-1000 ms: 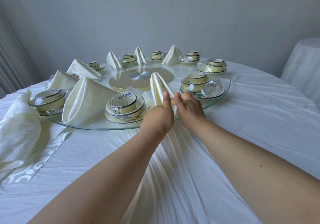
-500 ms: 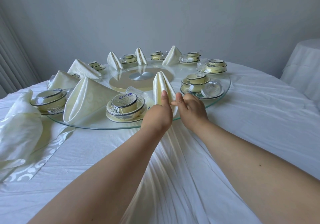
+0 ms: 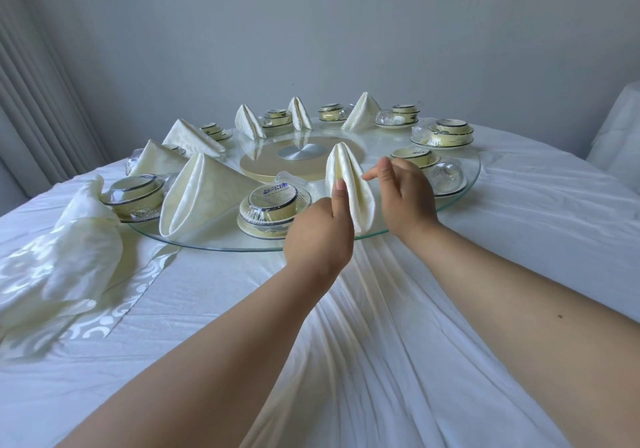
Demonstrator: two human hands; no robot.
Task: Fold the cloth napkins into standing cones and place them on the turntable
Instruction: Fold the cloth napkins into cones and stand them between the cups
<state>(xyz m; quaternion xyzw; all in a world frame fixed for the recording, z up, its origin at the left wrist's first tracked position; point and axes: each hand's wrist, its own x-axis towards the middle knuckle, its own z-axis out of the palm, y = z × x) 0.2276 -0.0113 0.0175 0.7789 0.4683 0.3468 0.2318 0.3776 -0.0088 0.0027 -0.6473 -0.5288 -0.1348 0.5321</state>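
A cream napkin cone (image 3: pixel 349 177) stands upright on the near edge of the glass turntable (image 3: pixel 207 245). My left hand (image 3: pixel 318 229) pinches the cone's left edge, thumb on the front. My right hand (image 3: pixel 405 198) is just right of the cone, fingers loosely curled, with the fingertips touching its right side. Several other folded cones stand round the turntable, the nearest a wide one (image 3: pixel 204 195) at the left. A loose, unfolded napkin (image 3: pixel 79 240) lies crumpled on the tablecloth at the far left.
Plastic-wrapped bowl sets ring the turntable, one (image 3: pixel 273 205) right beside my left hand and another (image 3: pixel 415 157) behind my right. A patterned runner (image 3: pixel 114 312) lies under the loose napkin. A second covered table (image 3: pixel 620 129) stands at the right.
Both hands have risen from the cone's base and drawn apart. My right hand has let go and moved right; the cone now stands a little further right and more upright.
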